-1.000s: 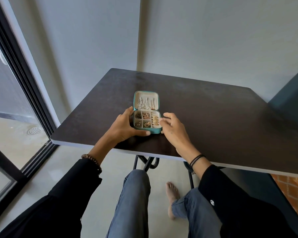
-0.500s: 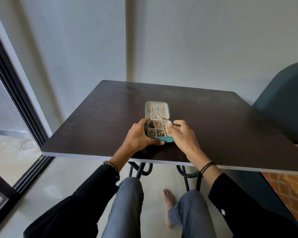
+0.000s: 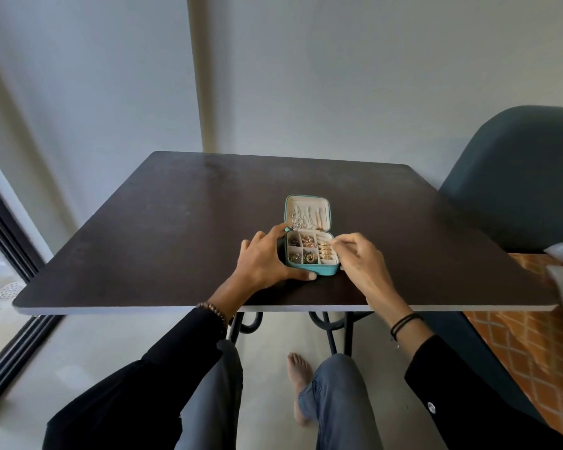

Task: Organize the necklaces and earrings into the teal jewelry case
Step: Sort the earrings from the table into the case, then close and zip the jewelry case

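Two hands meet at the teal jewelry case [image 3: 327,271], which sits open on the dark counter [image 3: 176,238] a little right of the frame's centre, near the counter's front edge. We see its lid [image 3: 306,203] tipped back away from us, with thin silver necklaces [image 3: 298,219] hanging against the cream lining. In the divided tray below, gold earrings [image 3: 325,250] fill the right column, and other small pieces lie in the four square compartments to the left. Our left hand [image 3: 264,261] grips the case from the left: the thumb lies along the front wall and the fingers [image 3: 273,230] curl round the back left corner. Our right hand [image 3: 361,261] is at the case's right side with its fingers [image 3: 336,243] curled and the tips drawn together over the right column; we cannot tell whether they pinch anything. A beaded bracelet [image 3: 213,311] circles the left wrist, black cords [image 3: 403,323] the right. A dark teal chair [image 3: 517,177] stands at the right of the frame.
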